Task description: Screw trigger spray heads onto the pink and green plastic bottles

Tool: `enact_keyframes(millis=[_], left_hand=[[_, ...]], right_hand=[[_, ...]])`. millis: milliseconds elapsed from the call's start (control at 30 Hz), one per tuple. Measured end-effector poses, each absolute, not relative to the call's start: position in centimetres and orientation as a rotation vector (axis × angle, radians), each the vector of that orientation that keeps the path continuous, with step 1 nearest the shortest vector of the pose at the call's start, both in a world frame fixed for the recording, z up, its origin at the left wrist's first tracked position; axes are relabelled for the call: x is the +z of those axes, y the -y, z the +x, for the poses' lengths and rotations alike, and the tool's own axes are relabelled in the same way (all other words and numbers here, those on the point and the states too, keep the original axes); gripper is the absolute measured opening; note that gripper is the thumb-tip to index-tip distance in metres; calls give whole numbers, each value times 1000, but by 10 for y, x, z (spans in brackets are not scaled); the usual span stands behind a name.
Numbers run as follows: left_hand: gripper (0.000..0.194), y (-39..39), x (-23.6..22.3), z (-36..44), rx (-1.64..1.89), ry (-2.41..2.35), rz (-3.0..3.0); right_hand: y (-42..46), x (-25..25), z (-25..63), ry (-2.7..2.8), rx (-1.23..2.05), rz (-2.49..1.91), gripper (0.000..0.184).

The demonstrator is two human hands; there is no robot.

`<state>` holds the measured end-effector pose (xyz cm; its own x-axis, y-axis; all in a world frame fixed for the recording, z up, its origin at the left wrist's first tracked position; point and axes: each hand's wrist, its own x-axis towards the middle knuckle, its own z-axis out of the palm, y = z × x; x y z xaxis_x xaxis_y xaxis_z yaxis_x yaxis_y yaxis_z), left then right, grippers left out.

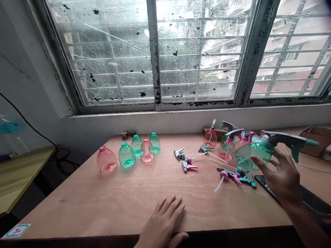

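My right hand (280, 175) is closed around a green spray bottle (252, 155) with a grey and teal trigger head (289, 140), held tilted above the table's right side. My left hand (162, 224) lies flat and open on the wooden table (103, 203) near its front edge, holding nothing. Loose trigger heads (187, 162) with white tubes lie scattered mid-table, and more (236, 175) lie just left of my right hand. Several empty pink and green bottles (126, 155) stand in a group at the back left.
Assembled spray bottles (227, 143) stand at the back right below the window sill. A cardboard box (314, 136) sits at the far right. A dark flat object (266, 186) lies under my right hand. A yellow table (18, 172) stands to the left.
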<state>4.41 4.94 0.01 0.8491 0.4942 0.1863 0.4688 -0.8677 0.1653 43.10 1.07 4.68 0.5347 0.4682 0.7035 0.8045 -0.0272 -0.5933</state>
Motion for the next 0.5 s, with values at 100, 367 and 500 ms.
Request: enact_keyframes(millis=[100, 367, 500], left_hand=[[65, -51, -2, 44, 392, -760, 2908], [67, -53, -6, 41, 476, -739, 2895], [66, -54, -8, 40, 497, -738, 2897]], right_hand=[[-23, 46, 449, 1046, -479, -1727, 61], [-62, 9, 510, 1079, -519, -1860, 69], [-72, -3, 526, 1172, -404, -1931, 70]])
